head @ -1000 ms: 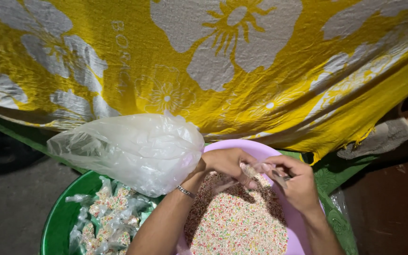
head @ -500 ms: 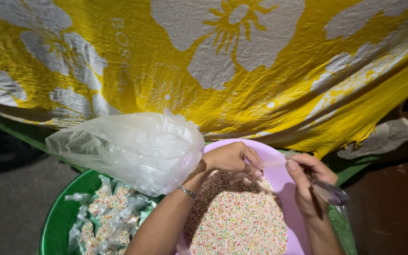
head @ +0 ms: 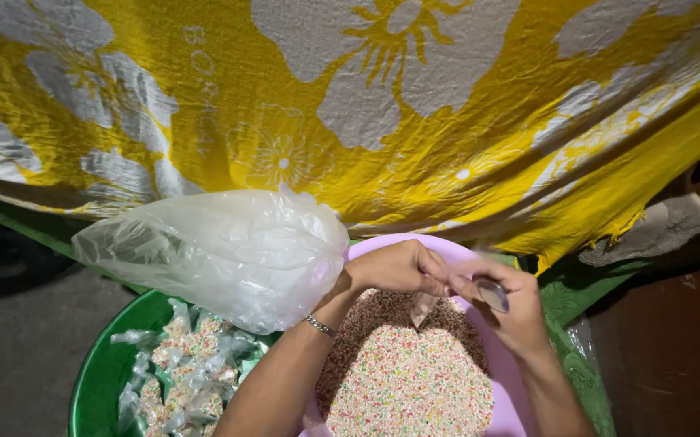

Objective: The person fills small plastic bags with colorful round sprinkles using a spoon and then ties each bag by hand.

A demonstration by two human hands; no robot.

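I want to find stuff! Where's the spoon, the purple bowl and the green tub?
spoon (head: 492, 293), head view, on its shiny bowl.
purple bowl (head: 502, 380), head view, on its bare right wall.
green tub (head: 103, 374), head view, on its inner left wall.

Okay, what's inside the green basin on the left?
The green basin holds many small clear packets filled with multicoloured beads, heaped together. A big clear plastic bag and the left forearm cover its upper right part, so what lies there or under the heap cannot be seen.

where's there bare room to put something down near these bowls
Bare grey floor left of the green basin. Crowded: basin full of small packets, pink basin full of sprinkles, both hands above it.
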